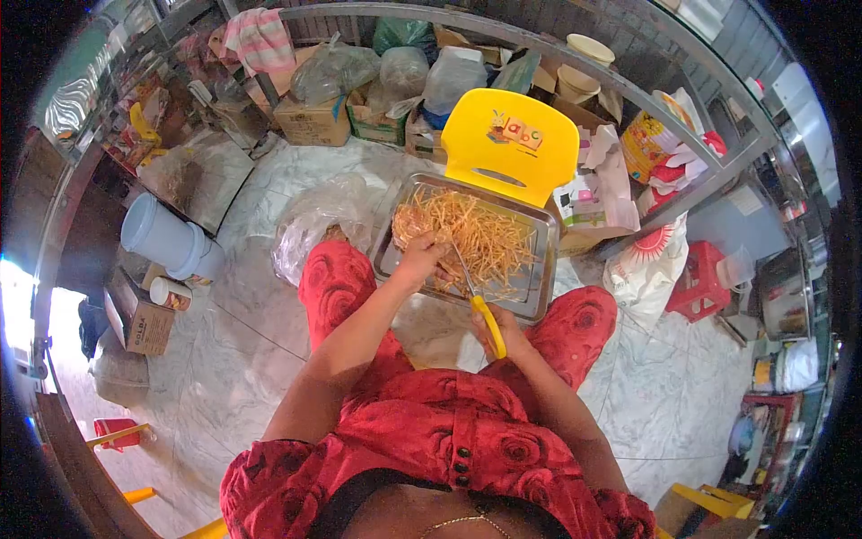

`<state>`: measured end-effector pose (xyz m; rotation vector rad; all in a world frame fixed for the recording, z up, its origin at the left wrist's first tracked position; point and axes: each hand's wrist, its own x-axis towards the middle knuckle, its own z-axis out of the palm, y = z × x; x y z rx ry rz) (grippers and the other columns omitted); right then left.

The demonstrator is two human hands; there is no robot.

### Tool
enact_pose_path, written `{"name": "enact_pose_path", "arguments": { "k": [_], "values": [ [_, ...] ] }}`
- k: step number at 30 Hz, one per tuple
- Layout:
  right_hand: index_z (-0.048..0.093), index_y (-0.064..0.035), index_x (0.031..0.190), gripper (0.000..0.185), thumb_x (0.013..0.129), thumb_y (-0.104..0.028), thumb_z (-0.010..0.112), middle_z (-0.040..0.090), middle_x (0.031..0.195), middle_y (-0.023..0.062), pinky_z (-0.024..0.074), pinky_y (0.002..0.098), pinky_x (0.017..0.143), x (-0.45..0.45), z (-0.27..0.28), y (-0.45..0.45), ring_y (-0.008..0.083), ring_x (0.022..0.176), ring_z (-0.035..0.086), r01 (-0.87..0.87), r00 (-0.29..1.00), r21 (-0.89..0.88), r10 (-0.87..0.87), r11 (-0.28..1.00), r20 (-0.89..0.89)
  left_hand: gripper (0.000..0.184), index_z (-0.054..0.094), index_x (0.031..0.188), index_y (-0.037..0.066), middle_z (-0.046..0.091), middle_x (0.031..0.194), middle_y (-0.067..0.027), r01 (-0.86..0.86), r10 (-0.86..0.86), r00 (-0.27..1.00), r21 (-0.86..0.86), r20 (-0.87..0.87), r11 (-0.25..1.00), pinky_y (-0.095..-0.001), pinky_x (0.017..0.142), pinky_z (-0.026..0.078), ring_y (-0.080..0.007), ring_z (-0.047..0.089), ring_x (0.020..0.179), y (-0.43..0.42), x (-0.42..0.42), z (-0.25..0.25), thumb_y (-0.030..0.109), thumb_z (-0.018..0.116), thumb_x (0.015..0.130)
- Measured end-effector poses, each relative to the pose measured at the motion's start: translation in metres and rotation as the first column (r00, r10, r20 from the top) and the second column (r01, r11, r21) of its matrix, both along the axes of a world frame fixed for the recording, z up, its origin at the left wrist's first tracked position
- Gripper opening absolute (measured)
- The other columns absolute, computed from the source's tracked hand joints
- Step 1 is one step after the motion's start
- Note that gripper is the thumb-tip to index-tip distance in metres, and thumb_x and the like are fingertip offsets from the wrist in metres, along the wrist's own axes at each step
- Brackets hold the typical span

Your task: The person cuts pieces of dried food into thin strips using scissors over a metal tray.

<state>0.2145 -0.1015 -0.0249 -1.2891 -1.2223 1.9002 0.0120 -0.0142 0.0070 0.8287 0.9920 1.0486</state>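
Noting blade hazard: left hand [419,261], grip pinching part of the shredded strands [501,242] on the tray [544,261]; right hand [513,333], grip wrapped round scissors [479,305]. Blades near left fingers; slipping clump or hasty closing could nick them, or flick pieces overboard.

Thin golden-orange strips [489,235] are lying in a tangled heap on a rectangular metal tray [542,268], leaving its right side partly bare. A redder, denser clump [410,222] is sitting at their left. Yellow-handled scissors [480,310] are slanting over the near rim, their blades pointing into the strips.
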Motion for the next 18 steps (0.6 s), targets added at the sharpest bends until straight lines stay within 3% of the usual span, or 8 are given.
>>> {"name": "enact_pose_path", "arguments": {
  "k": [3,5,8,11,15,18],
  "values": [
    [0.048,-0.0052,0.097,0.033,0.08,-0.032,0.057,0.041,0.049,-0.0011,0.0347,0.0219,0.034,-0.001,0.005,0.0,0.0086,0.037,0.04,-0.02,1.0,0.02,0.021,1.0,-0.01,0.019,0.049,0.101,0.0,0.054,0.088,-0.0075,-0.037,0.037,0.999,-0.059,-0.002,0.998,-0.0307,0.045,0.053,-0.0195,0.057,0.062,0.002,0.0,-0.004,0.009,0.046,0.084],
    [0.047,-0.0061,0.094,0.035,0.081,-0.037,0.055,0.042,0.052,-0.0005,0.0362,0.0213,0.036,-0.002,0.001,0.0,0.0085,0.039,0.041,-0.028,0.999,-0.004,0.028,1.0,-0.027,0.018,0.049,0.1,0.001,0.056,0.084,-0.0073,0.084,-0.086,0.996,-0.091,-0.023,0.992,-0.0298,0.044,0.051,-0.0198,0.057,0.061,0.001,0.0,-0.011,0.008,0.046,0.084],
    [0.046,-0.0073,0.091,0.037,0.081,-0.043,0.053,0.043,0.055,-0.0001,0.0373,0.021,0.038,-0.005,0.008,0.002,0.0081,0.041,0.041,-0.03,0.998,0.069,0.027,0.997,0.052,0.016,0.049,0.098,0.001,0.056,0.083,-0.0082,0.133,-0.13,0.991,-0.114,0.035,0.984,-0.0294,0.044,0.051,-0.0204,0.058,0.062,-0.006,0.006,-0.005,0.007,0.045,0.084],
    [0.046,-0.0084,0.087,0.038,0.08,-0.045,0.052,0.043,0.054,-0.0007,0.0365,0.021,0.037,-0.005,0.008,-0.001,0.0078,0.041,0.041,-0.005,1.0,0.064,0.004,0.998,0.023,0.016,0.049,0.098,0.001,0.057,0.083,-0.009,0.099,-0.094,0.995,-0.12,0.045,0.988,-0.0296,0.044,0.051,-0.0204,0.059,0.062,-0.008,0.01,-0.002,0.009,0.045,0.084],
    [0.046,-0.0091,0.083,0.035,0.08,-0.043,0.054,0.042,0.051,-0.0016,0.0349,0.0208,0.034,-0.004,0.013,0.0,0.0075,0.039,0.04,0.006,1.0,-0.003,-0.007,1.0,-0.02,0.015,0.049,0.096,0.001,0.057,0.081,-0.0093,0.137,-0.129,0.989,-0.127,0.07,0.982,-0.0297,0.044,0.051,-0.0205,0.059,0.062,-0.006,0.01,-0.01,0.01,0.046,0.084],
    [0.046,-0.0095,0.081,0.031,0.08,-0.04,0.055,0.04,0.048,-0.0028,0.0335,0.0206,0.032,-0.004,0.005,0.001,0.0074,0.036,0.039,0.025,0.998,0.106,-0.03,0.994,0.047,0.013,0.049,0.093,0.001,0.056,0.077,-0.0088,0.086,-0.079,0.994,-0.107,0.072,0.99,-0.0292,0.043,0.05,-0.0209,0.058,0.057,-0.007,0.01,-0.008,0.011,0.047,0.084]
  ]
}}
